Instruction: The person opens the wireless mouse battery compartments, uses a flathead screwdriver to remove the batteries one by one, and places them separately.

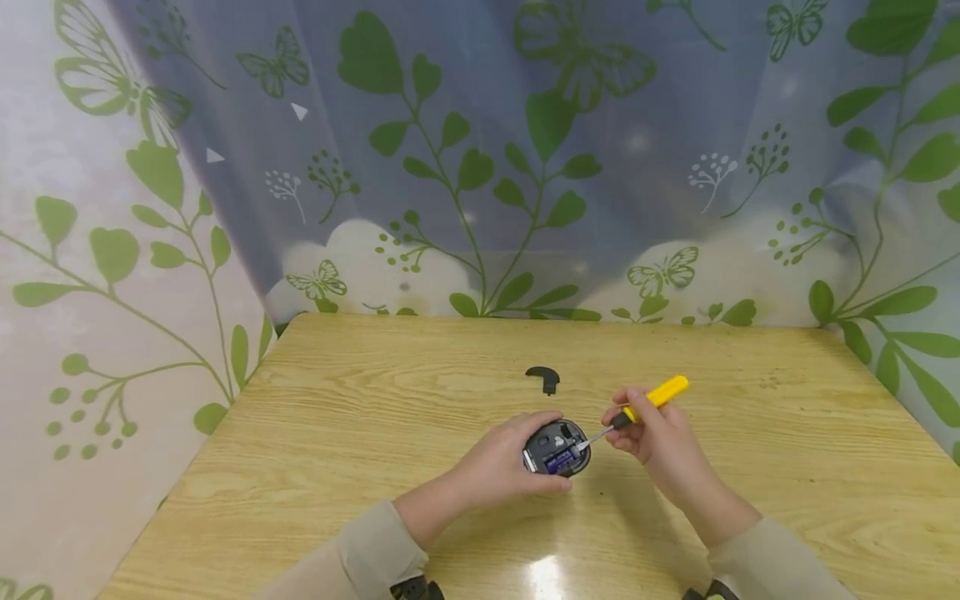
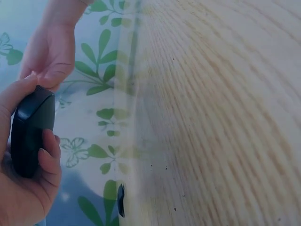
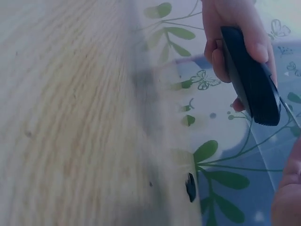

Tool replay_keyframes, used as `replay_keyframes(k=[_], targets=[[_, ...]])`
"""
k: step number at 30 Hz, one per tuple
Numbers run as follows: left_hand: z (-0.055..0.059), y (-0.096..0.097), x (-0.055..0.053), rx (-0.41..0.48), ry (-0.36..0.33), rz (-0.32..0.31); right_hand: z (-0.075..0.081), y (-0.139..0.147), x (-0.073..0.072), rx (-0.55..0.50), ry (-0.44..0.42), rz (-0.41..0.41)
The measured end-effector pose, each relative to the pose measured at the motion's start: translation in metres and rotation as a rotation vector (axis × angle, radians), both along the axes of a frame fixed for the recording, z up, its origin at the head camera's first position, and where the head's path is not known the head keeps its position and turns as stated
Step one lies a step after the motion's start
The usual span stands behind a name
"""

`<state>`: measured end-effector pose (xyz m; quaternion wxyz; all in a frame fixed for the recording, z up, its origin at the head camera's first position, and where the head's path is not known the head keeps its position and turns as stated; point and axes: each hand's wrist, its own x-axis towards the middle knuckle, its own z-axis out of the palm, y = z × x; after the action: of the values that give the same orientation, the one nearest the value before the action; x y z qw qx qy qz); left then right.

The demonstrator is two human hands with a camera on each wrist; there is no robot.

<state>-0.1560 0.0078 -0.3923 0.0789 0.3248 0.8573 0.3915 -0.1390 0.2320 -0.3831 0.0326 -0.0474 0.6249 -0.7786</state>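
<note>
Beige sleeves (image 1: 378, 546) reach over wooden tabletop (image 1: 337, 400): left hand (image 1: 498, 458) grips upturned dark mouse (image 1: 553, 438); right hand (image 1: 663, 437), at mouse's three o'clock, holds yellow-handled screwdriver (image 1: 662, 393), tip beside purple battery (image 1: 561, 462). Curved black piece (image 1: 546, 379) lies at mouse's twelve o'clock.

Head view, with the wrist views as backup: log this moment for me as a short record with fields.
Left hand: holds the black mouse
Mouse: underside showing, battery bay uncovered
Battery: purple, seated in the bay
Right hand: grips the screwdriver
Screwdriver: yellow handle; tip at the battery's right end in the head view; contact unclear
Black curved piece: lies loose on the table, beyond the mouse
Table: light wood grain
Backdrop: cloth with green leaves and butterflies
</note>
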Motion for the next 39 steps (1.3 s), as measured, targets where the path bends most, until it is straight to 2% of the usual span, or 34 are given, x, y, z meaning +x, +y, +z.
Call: replay_keyframes(k=[3, 6, 8, 12, 15, 21, 29, 39], targets=[[0.000, 0.001, 0.000, 0.006, -0.002, -0.002, -0.004, -0.001, -0.001, -0.089, -0.094, 0.050], [0.000, 0.001, 0.000, 0.025, -0.016, -0.005, -0.006, -0.004, 0.000, -0.115, -0.133, 0.091], [0.000, 0.001, 0.001, 0.037, -0.016, -0.008, -0.006, -0.006, 0.000, -0.123, -0.125, 0.086], [0.000, 0.000, 0.001, 0.033, -0.013, 0.003, -0.004, -0.005, -0.001, -0.141, -0.105, -0.022], [0.000, -0.002, 0.002, 0.020, -0.020, 0.016, -0.004, -0.003, -0.001, -0.131, -0.097, -0.065], [-0.001, -0.002, 0.001, 0.016, -0.024, -0.004, -0.009, -0.003, -0.001, -0.093, -0.085, -0.043], [-0.001, -0.001, 0.001, 0.018, -0.023, -0.016, -0.011, -0.002, 0.001, -0.101, -0.114, 0.005], [-0.003, -0.001, 0.001, 0.059, -0.084, -0.033, -0.018, -0.002, -0.002, -0.185, -0.131, 0.042]])
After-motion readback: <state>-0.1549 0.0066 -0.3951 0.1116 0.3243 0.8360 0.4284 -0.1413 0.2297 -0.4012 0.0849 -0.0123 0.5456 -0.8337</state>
